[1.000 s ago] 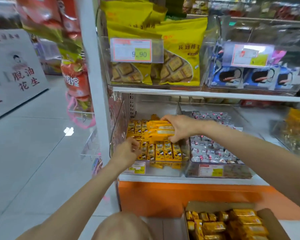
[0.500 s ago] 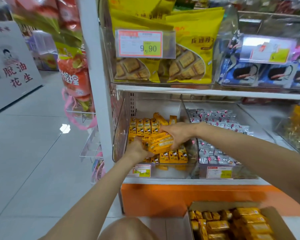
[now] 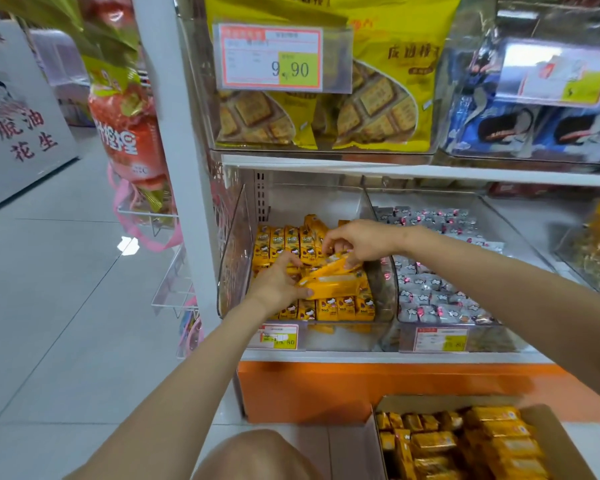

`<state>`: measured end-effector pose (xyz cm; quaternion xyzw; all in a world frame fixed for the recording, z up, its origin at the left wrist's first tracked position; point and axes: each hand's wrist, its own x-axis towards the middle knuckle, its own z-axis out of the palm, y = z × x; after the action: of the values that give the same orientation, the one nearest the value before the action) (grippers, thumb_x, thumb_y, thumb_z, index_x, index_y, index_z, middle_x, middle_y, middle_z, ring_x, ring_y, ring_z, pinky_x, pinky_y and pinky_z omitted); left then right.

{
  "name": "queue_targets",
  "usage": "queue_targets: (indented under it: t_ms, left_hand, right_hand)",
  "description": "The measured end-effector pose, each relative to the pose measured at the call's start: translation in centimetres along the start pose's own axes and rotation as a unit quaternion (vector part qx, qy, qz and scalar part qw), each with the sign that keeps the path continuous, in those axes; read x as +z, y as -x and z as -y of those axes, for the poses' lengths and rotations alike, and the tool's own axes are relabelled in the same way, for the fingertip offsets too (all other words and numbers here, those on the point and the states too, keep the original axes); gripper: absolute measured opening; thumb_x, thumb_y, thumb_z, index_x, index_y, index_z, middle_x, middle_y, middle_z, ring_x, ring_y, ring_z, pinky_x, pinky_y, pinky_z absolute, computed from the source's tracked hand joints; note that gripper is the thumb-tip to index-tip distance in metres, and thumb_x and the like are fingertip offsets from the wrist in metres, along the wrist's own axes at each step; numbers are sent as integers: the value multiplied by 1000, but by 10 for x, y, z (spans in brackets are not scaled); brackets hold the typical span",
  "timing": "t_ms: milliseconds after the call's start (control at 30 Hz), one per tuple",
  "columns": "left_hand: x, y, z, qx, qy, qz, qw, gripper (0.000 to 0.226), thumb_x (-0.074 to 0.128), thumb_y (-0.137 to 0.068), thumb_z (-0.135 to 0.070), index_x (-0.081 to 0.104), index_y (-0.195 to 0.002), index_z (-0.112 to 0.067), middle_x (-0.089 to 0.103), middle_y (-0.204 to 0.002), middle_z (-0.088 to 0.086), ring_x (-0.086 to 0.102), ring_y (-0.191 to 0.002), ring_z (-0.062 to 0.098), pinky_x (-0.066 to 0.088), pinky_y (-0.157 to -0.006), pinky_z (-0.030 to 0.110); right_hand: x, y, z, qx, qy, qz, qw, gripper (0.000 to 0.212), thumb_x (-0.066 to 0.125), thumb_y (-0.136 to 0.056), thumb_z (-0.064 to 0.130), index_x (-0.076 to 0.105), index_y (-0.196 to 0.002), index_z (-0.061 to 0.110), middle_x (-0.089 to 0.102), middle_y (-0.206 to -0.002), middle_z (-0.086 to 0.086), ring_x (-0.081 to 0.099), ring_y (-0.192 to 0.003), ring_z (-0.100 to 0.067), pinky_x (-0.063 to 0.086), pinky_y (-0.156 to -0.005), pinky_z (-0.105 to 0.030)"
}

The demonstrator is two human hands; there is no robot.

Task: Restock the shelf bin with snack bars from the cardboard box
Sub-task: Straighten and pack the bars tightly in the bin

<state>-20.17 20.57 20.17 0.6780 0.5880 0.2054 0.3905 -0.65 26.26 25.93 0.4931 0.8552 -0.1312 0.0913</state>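
**Brought down, nearly placed**

Lowered within the last second, now tilted on the packed rows of the clear plastic shelf bin (image 3: 235,271): a stack of long yellow-wrapped snack bars (image 3: 330,283). Near end gripped by the left hand (image 3: 277,286), far end pinched by the right hand (image 3: 361,240). Probably near release; many more left in the brown cardboard box (image 3: 430,400) below.

The price tag (image 3: 271,57) on the upper clear bin (image 3: 198,109) reads "9.90" — its small print is blurred. The white sign (image 3: 25,109) at far left carries red characters, 脱油花生. On the front of the shelf bin (image 3: 234,258), a smaller tag (image 3: 278,337) ends in "80". The neighbouring tag (image 3: 442,339) to its right is unreadable — as are the characters on the yellow bag (image 3: 413,51) and the hanging red bag (image 3: 125,140).
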Motion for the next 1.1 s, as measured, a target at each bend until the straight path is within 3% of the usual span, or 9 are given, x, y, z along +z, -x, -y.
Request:
queue_targets:
  t_ms: [133,300,467,600,700,800,900,1000,1100]
  left_hand:
    - [-10,10,-3,5,-2,-8,1000,22,72,-81,-24,54,-94,-21,62,-90,7,61,-85,25,53,-84,39]
    - [-16,26,-7,19,-5,-37,999,25,72,-79,-15,49,-85,-21,59,-92,6,64,-79,24,51,-72,32]
    - [-24,38,-9,20,8,-125,992,28,75,-78,-22,50,-90,-14,60,-92,8,66,-83,28,54,-76,38]
    - [-22,35,-2,-5,-63,-159,985,27,71,-81,-29,51,-82,-11,57,-75,4,57,-75,22,40,-61,27]
    - [-14,24,6,-32,-97,-134,986,37,64,-84,-36,56,-64,-6,63,-68,10,61,-70,27,48,-63,31]
    - [-9,14,13,-74,-74,-101,989,36,56,-89,-35,61,-74,-2,70,-80,16,68,-76,28,55,-76,39]
    - [-7,8,16,-112,-74,-70,988,31,45,-96,-32,53,-79,-8,69,-90,14,65,-84,29,51,-79,33]
    - [-6,2,19,-119,-60,-55,990,40,36,-99,-38,56,-100,-3,67,-98,17,64,-91,32,50,-84,35]
    - [-6,1,19,-125,-67,-12,990,50,46,-92,-52,55,-90,-3,62,-83,12,61,-81,28,47,-74,32]
  right_hand:
    - [0,2,-11,-6,91,-44,995,40,73,-79,23,60,-117,24,57,-113,2,51,-106,-17,38,-81,-27]
    - [2,5,-12,-6,110,-63,992,39,75,-76,18,62,-112,24,56,-110,4,49,-105,-17,38,-80,-28]
    - [1,5,-10,-4,125,-74,989,44,78,-72,20,61,-111,28,56,-110,5,48,-104,-16,37,-79,-28]
    - [1,8,-8,-5,110,-51,993,43,77,-72,15,62,-111,28,54,-110,4,46,-104,-14,39,-81,-29]
    - [2,11,-5,-16,85,-13,996,41,75,-74,9,63,-109,25,51,-106,7,44,-95,-8,42,-82,-30]
    - [3,13,-3,-18,68,12,997,39,73,-75,9,63,-109,26,52,-111,7,44,-96,-6,42,-84,-30]
    - [5,13,-4,-17,69,18,997,38,75,-75,14,63,-107,29,52,-110,9,46,-99,-8,44,-86,-32]
    - [6,12,-4,-17,71,16,997,38,75,-75,15,63,-108,29,51,-108,10,44,-96,-5,39,-79,-27]
    - [6,12,-4,-17,73,10,997,37,75,-76,16,63,-108,30,49,-105,12,42,-93,-4,33,-75,-24]
